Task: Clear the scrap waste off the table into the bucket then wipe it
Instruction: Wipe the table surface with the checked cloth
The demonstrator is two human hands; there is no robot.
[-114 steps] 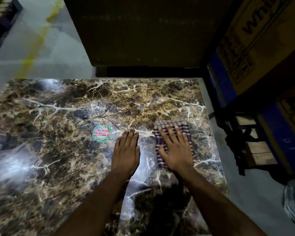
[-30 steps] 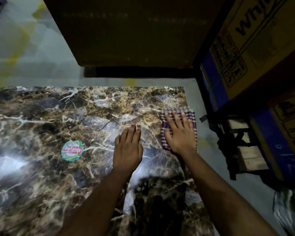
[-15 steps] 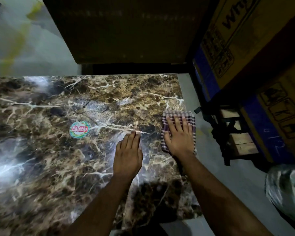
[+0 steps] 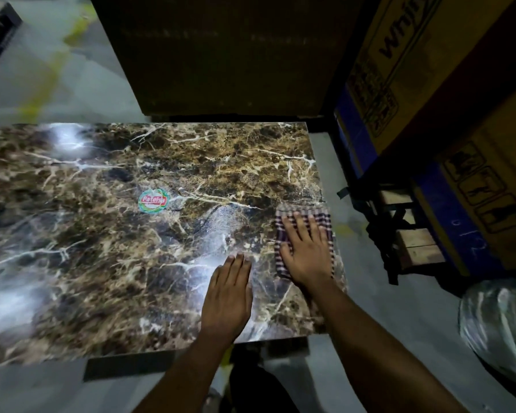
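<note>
A brown marble-patterned table (image 4: 108,234) fills the middle of the view. My right hand (image 4: 307,251) lies flat, fingers straight, pressing a purple-and-white checked cloth (image 4: 323,217) against the table's right edge. My left hand (image 4: 228,296) rests flat on the table just left of it, fingers straight and together, holding nothing. A round red-and-green sticker (image 4: 154,200) is stuck on the tabletop further left. No scraps show on the table. The bucket is not clearly in view.
Large cardboard boxes (image 4: 429,84) are stacked at the right, with a dark wooden stool (image 4: 408,234) below them. A plastic-wrapped object (image 4: 501,323) sits at the lower right. A dark panel (image 4: 221,55) stands behind the table. Grey floor (image 4: 42,70) lies around it.
My right hand has slid the cloth along the right edge towards me. The left hand has drawn back towards the near edge. The view has pulled back, showing the table's near edge.
</note>
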